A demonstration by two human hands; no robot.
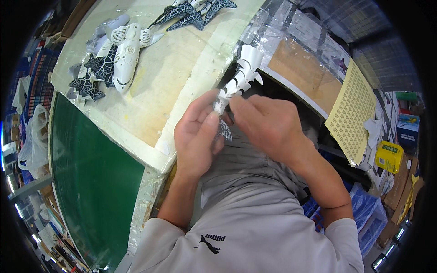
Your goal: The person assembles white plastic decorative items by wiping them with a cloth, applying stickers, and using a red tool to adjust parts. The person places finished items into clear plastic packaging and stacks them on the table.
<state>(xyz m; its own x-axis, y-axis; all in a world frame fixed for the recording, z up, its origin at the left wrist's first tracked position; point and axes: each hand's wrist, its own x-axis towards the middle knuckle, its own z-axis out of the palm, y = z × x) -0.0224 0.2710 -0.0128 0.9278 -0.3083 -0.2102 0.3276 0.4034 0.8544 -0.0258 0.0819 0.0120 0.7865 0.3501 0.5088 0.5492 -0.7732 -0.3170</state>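
Note:
A white segmented plastic toy tail (240,78) slants up and away from my hands, with its wide end farthest from me. My left hand (193,136) is closed around its near end, the thumb pressing on it. Below that grip hangs a dark fin with pale crackled lines (225,130), partly covered by the fingers. My right hand (271,125) is closed in a pinch against the right side of the tail, slightly blurred. Whatever its fingertips hold is hidden.
On the pale worktable (182,86) at left lie a white toy body (126,59) and dark patterned fin pieces (193,16). A yellow sticker sheet (350,113) leans at right near a yellow packet (389,156). A taped cardboard surface (300,68) stands beyond the right hand.

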